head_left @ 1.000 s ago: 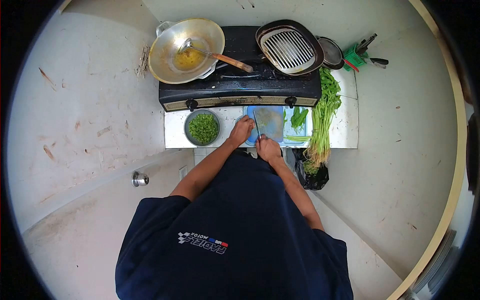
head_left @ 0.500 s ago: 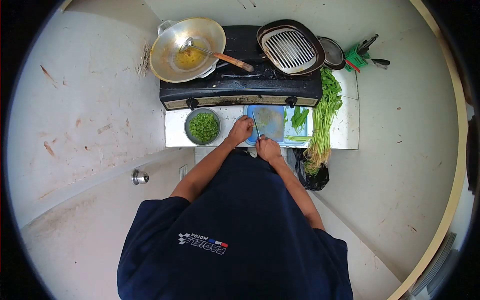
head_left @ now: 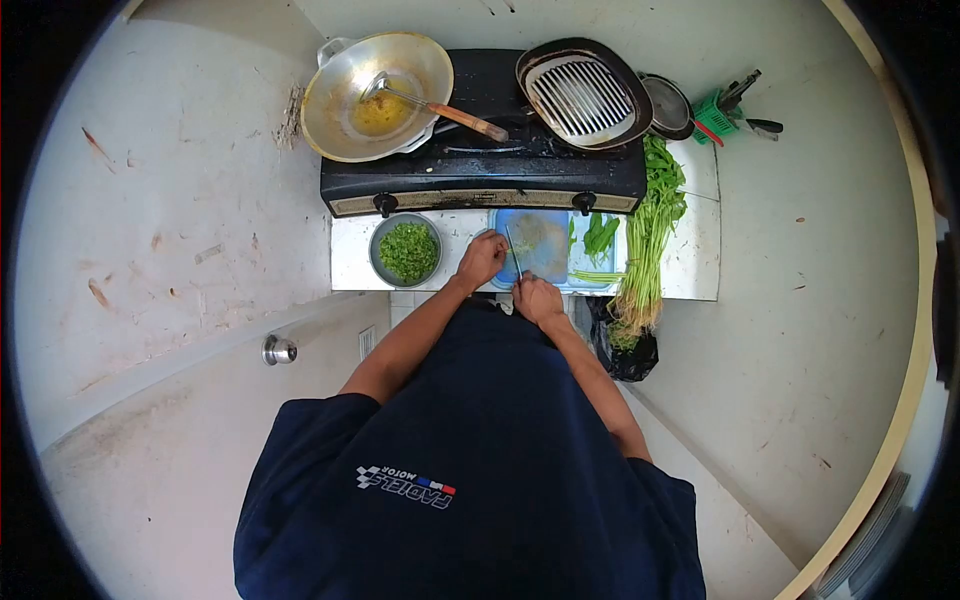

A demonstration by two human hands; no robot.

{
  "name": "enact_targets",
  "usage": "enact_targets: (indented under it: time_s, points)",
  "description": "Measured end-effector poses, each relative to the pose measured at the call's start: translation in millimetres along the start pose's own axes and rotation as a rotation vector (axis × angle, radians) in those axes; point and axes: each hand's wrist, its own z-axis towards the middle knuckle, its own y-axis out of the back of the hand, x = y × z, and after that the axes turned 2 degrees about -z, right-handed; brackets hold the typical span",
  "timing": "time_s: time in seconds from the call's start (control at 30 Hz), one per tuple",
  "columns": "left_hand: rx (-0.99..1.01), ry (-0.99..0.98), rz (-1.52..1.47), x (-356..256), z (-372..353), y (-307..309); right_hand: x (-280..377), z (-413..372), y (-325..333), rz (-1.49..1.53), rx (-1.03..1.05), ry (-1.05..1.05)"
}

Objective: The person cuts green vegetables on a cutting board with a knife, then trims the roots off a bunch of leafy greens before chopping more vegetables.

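The knife (head_left: pixel 513 250) is slanting over the left part of the cutting board (head_left: pixel 545 248), and the right hand (head_left: pixel 540 298) is clasping its handle. The left hand (head_left: pixel 482 262) is resting curled just beside the blade; whether it is pinching anything is too small to tell. Sitting so near, it could be getting nicked if the edge slips. Farther right, long-stemmed greens (head_left: pixel 652 220) are overhanging the counter (head_left: pixel 704 255); their root ends could be dragging them off.

- The view has shifted slightly, setting the table (head_left: pixel 462 228) a little higher and farther right.
- The knife (head_left: pixel 513 250) tip now sits slightly nearer the table's front edge.
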Motion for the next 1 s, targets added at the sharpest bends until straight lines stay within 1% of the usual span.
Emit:
enact_targets:
  time_s: [0.07,0.17,0.27,0.37,0.47,0.57,0.67,0.77,0.87,1.0]
  points:
    - [-0.015,0.004,-0.012,-1,0,-2,1,-3,4,-0.030,0.045,-0.020]
    - [-0.010,-0.006,-0.002,-3,0,0,5,3,4,-0.044,0.051,-0.042]
    - [-0.018,-0.016,0.013,-8,-1,3,4,6,4,-0.012,0.029,-0.012]
    - [-0.030,-0.071,0.070,-1,-2,-1,2,3,5,-0.034,0.044,-0.011]
    - [-0.025,-0.039,-0.006,6,-3,-5,4,-1,8,-0.025,0.067,-0.027]
    - [-0.004,-0.014,0.001,6,-3,-3,3,-2,7,0.002,0.011,0.003]
    - [0.002,0.028,-0.003,0,-2,-1,4,8,4,-0.001,0.008,0.000]
    - [-0.011,0.013,-0.009,-5,-3,1,7,16,4,-0.039,-0.003,0.000]
    - [0.000,0.043,-0.005,-6,-3,2,3,10,1,-0.029,-0.015,0.014]
    - [-0.019,0.016,-0.048,-3,-3,0,3,2,5,-0.021,0.019,-0.019]
